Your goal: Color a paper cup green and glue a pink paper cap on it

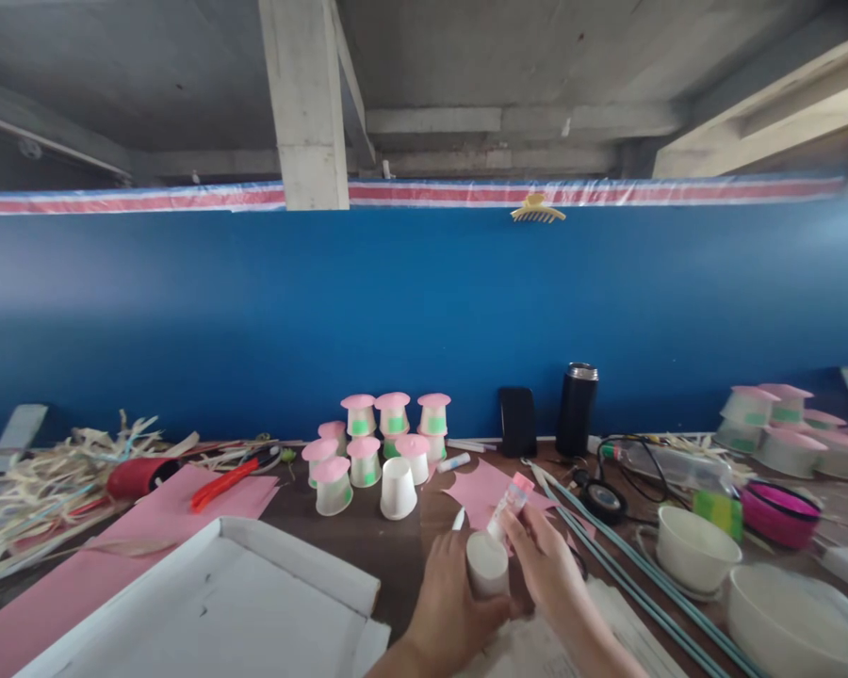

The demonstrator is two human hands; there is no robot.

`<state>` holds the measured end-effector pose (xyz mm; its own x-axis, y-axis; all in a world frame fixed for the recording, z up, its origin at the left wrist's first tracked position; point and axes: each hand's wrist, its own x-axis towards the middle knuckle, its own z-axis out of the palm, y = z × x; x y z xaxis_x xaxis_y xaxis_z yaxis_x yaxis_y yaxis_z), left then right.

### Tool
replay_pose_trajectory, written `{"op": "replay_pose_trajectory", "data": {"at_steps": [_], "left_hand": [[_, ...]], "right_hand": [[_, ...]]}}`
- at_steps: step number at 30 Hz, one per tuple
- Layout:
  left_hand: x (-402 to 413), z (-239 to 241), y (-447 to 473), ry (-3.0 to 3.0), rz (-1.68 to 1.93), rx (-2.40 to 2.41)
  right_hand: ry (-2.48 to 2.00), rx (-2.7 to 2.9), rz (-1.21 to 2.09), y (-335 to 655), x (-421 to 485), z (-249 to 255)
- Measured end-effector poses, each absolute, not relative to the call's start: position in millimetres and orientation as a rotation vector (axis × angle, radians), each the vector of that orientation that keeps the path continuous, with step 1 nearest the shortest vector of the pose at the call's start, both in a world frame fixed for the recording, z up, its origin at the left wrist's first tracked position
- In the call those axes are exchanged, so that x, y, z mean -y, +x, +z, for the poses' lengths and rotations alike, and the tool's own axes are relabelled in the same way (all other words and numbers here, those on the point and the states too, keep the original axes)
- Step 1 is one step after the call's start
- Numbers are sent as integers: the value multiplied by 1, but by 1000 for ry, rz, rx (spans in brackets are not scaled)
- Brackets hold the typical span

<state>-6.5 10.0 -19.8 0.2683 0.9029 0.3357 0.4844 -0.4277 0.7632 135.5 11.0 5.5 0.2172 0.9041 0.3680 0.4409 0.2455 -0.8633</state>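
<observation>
My left hand (452, 603) is wrapped round an upturned white paper cup (487, 563), its flat bottom facing up. My right hand (547, 565) grips a glue stick (510, 504) with a pink cap and holds it just above and behind the cup. A loose pink paper piece (481, 490) lies on the dark table right behind both hands. Further back stands a cluster of several white cups topped with pink paper discs (382, 438), and one plain upturned white cup (399, 489) stands in front of them.
A white cardboard tray (219, 603) and pink paper sheets (155, 527) lie at the left, with red scissors (222, 483) and straw strips (49, 490). At the right are white bowls (696, 549), a pink bowl (779, 513), long green sticks (628, 574), a black flask (577, 409) and a phone (517, 421). A blue wall rises behind.
</observation>
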Motion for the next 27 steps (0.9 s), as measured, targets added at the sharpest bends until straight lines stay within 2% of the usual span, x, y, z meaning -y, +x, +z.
{"op": "replay_pose_trajectory", "data": {"at_steps": [5, 27], "left_hand": [[-10, -20, -3, 2083, 1055, -1354], [-10, -22, -6, 2059, 1078, -1286]], "right_hand": [[-1383, 1400, 513, 136, -13, 3], [-1373, 1432, 417, 134, -13, 1]]}}
